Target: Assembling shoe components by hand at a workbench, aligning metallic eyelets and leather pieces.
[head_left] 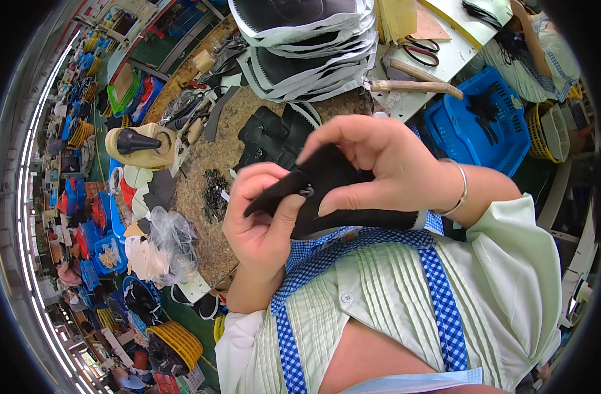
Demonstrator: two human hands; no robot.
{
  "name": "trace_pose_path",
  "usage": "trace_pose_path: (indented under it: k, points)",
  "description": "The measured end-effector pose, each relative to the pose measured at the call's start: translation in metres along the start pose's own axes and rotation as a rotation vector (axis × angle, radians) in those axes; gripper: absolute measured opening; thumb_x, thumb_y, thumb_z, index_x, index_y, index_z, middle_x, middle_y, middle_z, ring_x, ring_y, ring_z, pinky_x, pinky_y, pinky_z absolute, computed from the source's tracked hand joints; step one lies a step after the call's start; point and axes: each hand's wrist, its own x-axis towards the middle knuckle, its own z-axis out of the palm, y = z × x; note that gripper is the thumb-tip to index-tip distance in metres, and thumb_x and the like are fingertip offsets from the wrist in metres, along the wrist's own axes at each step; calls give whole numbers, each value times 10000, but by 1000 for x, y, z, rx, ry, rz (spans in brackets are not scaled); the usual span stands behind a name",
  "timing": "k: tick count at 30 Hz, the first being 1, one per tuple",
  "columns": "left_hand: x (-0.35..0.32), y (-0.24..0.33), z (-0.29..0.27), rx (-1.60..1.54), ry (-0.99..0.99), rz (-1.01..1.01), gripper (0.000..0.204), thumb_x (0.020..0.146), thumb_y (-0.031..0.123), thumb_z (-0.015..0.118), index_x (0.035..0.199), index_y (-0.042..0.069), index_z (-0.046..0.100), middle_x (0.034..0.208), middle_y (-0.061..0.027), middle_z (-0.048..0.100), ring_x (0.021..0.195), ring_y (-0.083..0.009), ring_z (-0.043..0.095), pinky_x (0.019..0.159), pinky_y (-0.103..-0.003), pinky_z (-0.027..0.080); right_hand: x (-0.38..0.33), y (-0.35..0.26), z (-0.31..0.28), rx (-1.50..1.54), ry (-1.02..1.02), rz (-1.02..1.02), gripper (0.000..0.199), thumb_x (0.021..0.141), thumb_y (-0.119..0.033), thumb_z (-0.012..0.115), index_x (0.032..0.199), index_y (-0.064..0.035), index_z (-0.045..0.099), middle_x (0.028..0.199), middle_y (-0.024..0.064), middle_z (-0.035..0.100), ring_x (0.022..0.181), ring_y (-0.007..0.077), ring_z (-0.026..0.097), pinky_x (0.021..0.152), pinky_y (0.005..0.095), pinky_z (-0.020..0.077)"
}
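Between thumb and fingers of the left hand (257, 217), the black piece (333, 174) is clamped beside its metal fitting (307, 191) at mid-frame; its other side is held by the right hand (395, 174), thumb and fingers wider apart, apparently for steadiness. White-edged pieces (323, 62) are stacked at top centre, perhaps for easy reach.

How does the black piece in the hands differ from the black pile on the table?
The piece is held up in the left hand and right hand; the pile lies on the table, unheld. The piece looks matte; the pile has a slight sheen. Both are black.
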Motion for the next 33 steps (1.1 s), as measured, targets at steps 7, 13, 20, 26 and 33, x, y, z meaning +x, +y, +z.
trace_pose_path:
  k: [7, 13, 20, 26, 33]
  points:
    - [-2, 3, -10, 342, -202, 392, 261, 700, -59, 680, 941, -3, 599, 915, -161, 606, 801, -274, 635, 707, -335, 528, -14, 3, 5, -510, 97, -506, 157, 698, -1, 713, 797, -19, 593, 843, 115, 657, 750, 250, 667, 640, 304, 536]
    - [2, -3, -11, 413, -217, 570, 196, 722, 84, 687, 903, 22, 645, 868, -117, 644, 747, -275, 663, 603, -326, 497, -14, 9, 6, -493, 81, -557, 205, 650, 0, 688, 792, -51, 551, 836, 84, 657, 716, 255, 636, 609, 319, 508]
    - [3, 4, -15, 544, -330, 672, 192, 732, 130, 664, 905, 47, 664, 896, -100, 650, 781, -257, 667, 620, -324, 485, -8, -2, -6, -370, -80, -372, 225, 639, 27, 703, 798, -64, 571, 844, 75, 666, 702, 242, 627, 623, 319, 499]
    - [-1, 7, -11, 448, -282, 533, 349, 651, 36, 725, 988, 24, 636, 928, -113, 626, 799, -268, 654, 656, -317, 515, -12, -4, -6, -285, -39, -336, 218, 629, 30, 725, 769, -67, 590, 867, 82, 682, 719, 234, 641, 665, 324, 510]
    - [0, 7, -16, 313, -358, 424, 312, 684, 55, 742, 976, 19, 637, 918, -129, 618, 742, -255, 628, 642, -307, 501, -18, -2, -2, -377, -92, -491, 196, 646, 71, 579, 797, -47, 618, 873, 89, 687, 732, 263, 609, 630, 331, 511]
